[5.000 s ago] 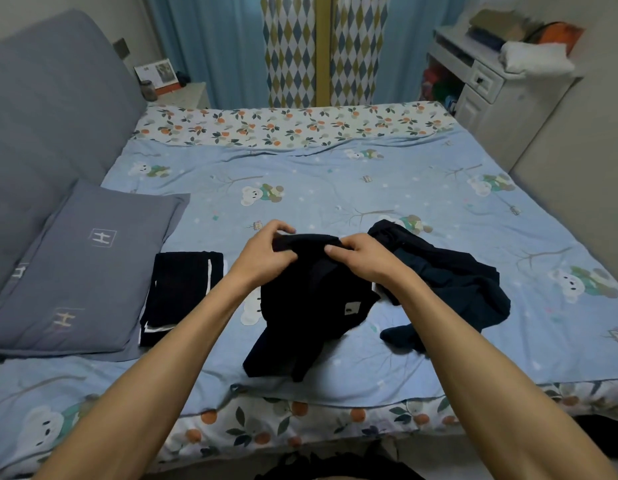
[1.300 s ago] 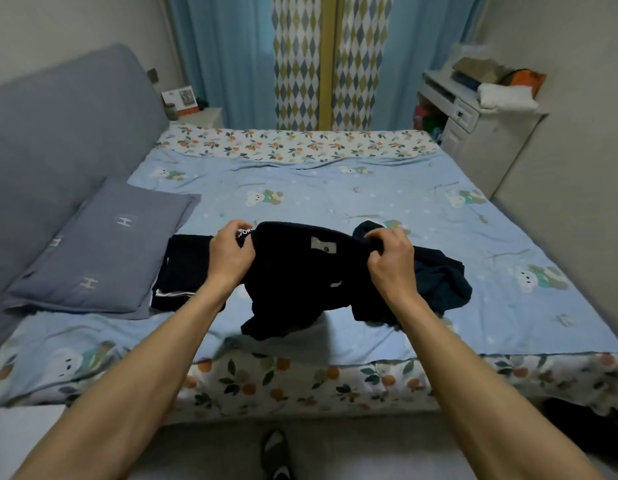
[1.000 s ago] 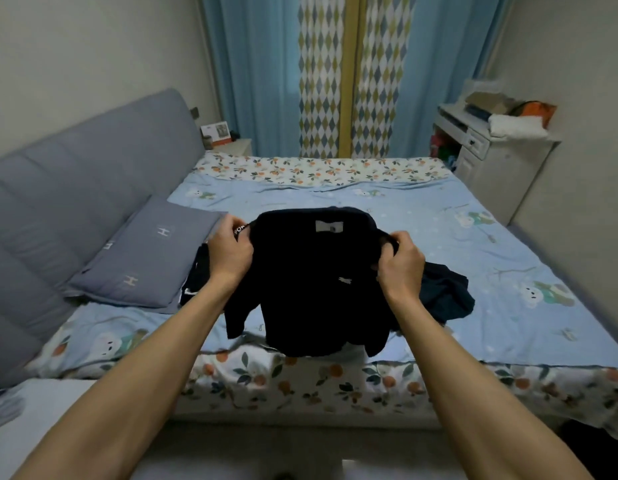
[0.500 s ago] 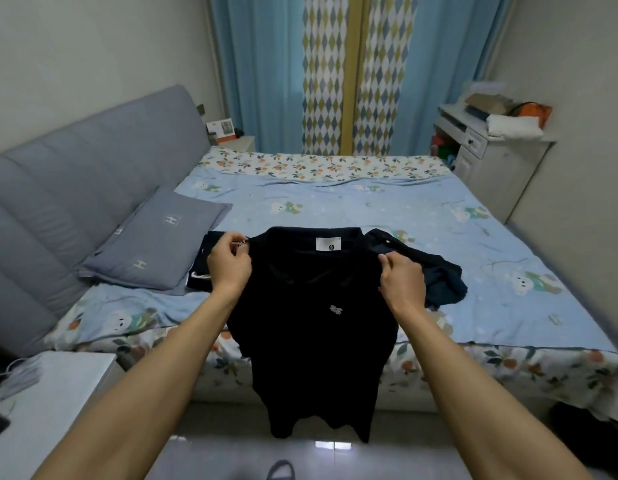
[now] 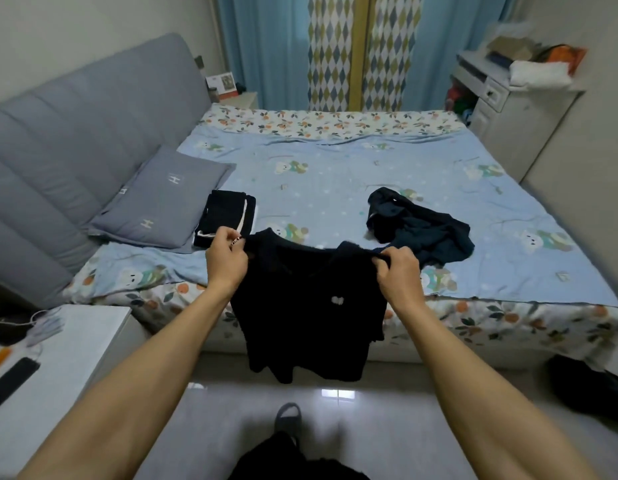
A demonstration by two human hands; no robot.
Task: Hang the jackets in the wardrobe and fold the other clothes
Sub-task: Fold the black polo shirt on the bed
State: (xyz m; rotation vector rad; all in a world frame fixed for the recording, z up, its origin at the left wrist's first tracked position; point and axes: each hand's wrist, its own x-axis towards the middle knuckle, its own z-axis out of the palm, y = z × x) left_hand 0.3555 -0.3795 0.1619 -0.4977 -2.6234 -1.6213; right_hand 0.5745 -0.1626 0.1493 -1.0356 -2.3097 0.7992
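A black polo shirt with a small white chest logo hangs in front of the bed's near edge. My left hand pinches its left shoulder and my right hand grips its right shoulder, so the shirt hangs spread between them. A folded black garment with white stripes lies on the bed beside the pillow. A crumpled dark navy garment lies on the bed to the right.
The bed has a blue cartoon sheet, a grey pillow and a grey headboard. A white bedside table stands at lower left, a white cabinet at far right. A dark bag lies on the floor.
I have lifted the shirt off the bed, stepped back and shaken it out; it went from bunched to hanging full length. The collar has now dropped forward and the shirt is lower.
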